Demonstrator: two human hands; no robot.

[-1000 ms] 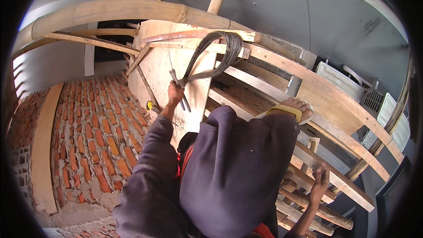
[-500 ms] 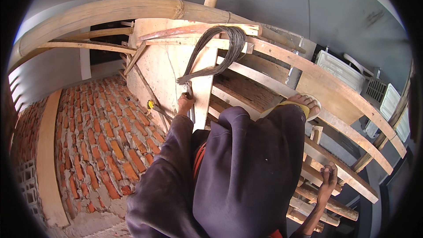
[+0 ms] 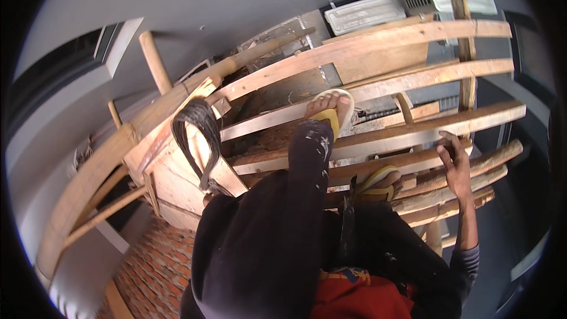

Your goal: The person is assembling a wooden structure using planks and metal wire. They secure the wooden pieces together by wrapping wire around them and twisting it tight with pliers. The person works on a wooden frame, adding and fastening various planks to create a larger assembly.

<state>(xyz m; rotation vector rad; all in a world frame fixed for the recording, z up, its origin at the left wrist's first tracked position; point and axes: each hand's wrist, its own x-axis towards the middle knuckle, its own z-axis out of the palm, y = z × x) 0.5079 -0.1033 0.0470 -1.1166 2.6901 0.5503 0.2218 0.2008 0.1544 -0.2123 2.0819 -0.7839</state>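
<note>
My left hand (image 3: 207,198) shows only as a sliver of skin past the dark sleeve, at the lower end of a looped bundle of dark tie wire (image 3: 207,128). Its fingers are hidden, and so is anything in them. The wire loop lies over a plywood panel (image 3: 177,186) and board ends. Over on the right, my right hand (image 3: 456,168) is raised by the end of a wooden beam (image 3: 425,132). Its fingers are slightly bent and apart, with nothing seen in them; whether the fingertips touch the beam I cannot tell.
My sandalled feet (image 3: 331,109) are on spaced wooden beams with gaps between. A thick bamboo pole (image 3: 112,156) curves along the left, above a brick wall (image 3: 156,260). An upright post (image 3: 466,53) crosses the beams at right, with white outdoor units (image 3: 366,15) beyond.
The view has swung rightward, so the wire loop and panel sit further left. My left hand, earlier seen gripping a metal tool, is now mostly covered. My right hand shows more fully.
</note>
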